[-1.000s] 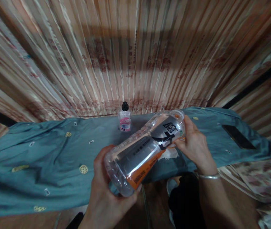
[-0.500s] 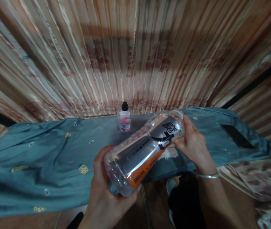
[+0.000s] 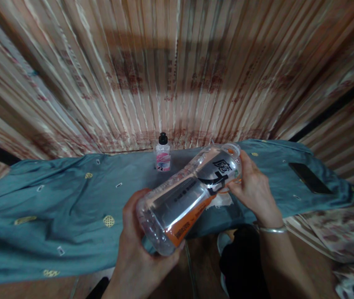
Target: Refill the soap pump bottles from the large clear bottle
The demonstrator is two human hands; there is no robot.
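Between my two hands is a clear plastic drink bottle [image 3: 183, 199] with a silver, black and orange label. It is tilted, its base toward me at the lower left and its top end up at the right. My left hand [image 3: 142, 249] is wrapped round the base end. Near the top, my right hand [image 3: 253, 185] grips it with the thumb underneath. The fingers of my right hand are partly hidden behind the bottle. Just beyond it stands a small clear bottle [image 3: 163, 158] with a black cap and a pink label, touched by neither hand.
A teal patterned cloth [image 3: 71, 199] covers the surface before me. On its right side lies a dark phone [image 3: 310, 177]. Partly behind the drink bottle is a white torn-looking piece [image 3: 220, 201]. A pleated curtain [image 3: 170, 83] hangs along the back.
Almost nothing differs. The drink bottle has turned very slightly in my hands, while both hands keep their places.
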